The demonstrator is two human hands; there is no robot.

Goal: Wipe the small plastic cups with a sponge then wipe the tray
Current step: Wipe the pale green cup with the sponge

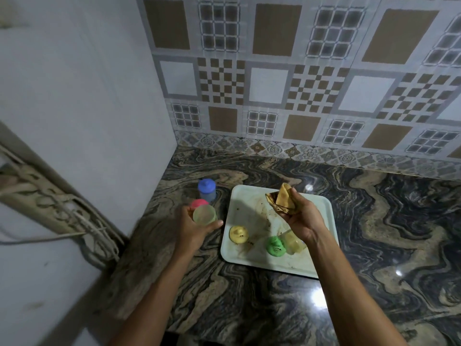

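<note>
My left hand (194, 227) holds a pale green plastic cup (204, 214) over the counter, left of the tray. Just behind it stand a pink cup (198, 203) and a blue cup (206, 189) on the counter. My right hand (299, 216) grips a folded yellow-brown sponge (282, 198) above the white tray (239, 196), which is smeared with brown dirt. On the tray sit a yellow cup (238, 234), a green cup (275, 246) and a clear yellowish cup (294, 243), the last partly hidden by my right wrist.
The dark marbled counter (374, 233) runs to the right and toward me. A patterned tiled wall (299, 83) stands behind the tray. A plain white wall (87, 96) with a cable (50, 237) closes the left side.
</note>
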